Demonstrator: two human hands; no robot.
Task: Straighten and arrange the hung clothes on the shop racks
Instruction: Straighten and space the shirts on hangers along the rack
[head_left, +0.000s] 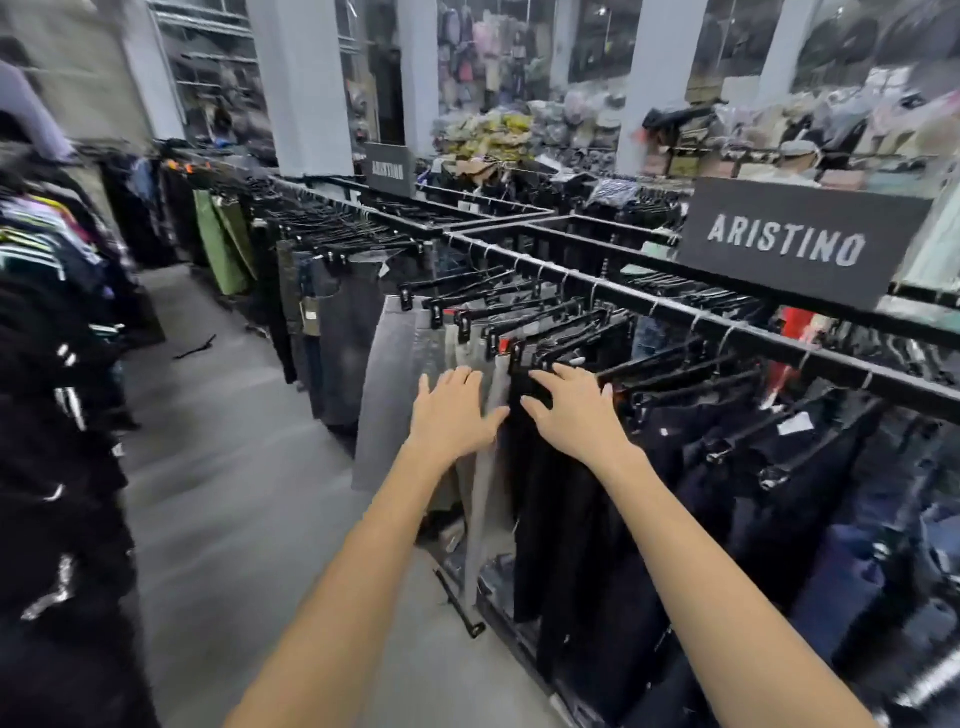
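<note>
A long black rack rail runs from centre to right, hung with trousers on black clip hangers. My left hand lies flat, fingers straight, against light grey trousers. Just to its right, my right hand rests with spread fingers on black trousers, fingertips near a hanger clip. Dark navy trousers hang further right.
A black "ARISTINO" sign stands on the rail at right. Green trousers hang far down the row. A dark clothes rack lines the left of the grey aisle floor. Two hangers lie on the floor.
</note>
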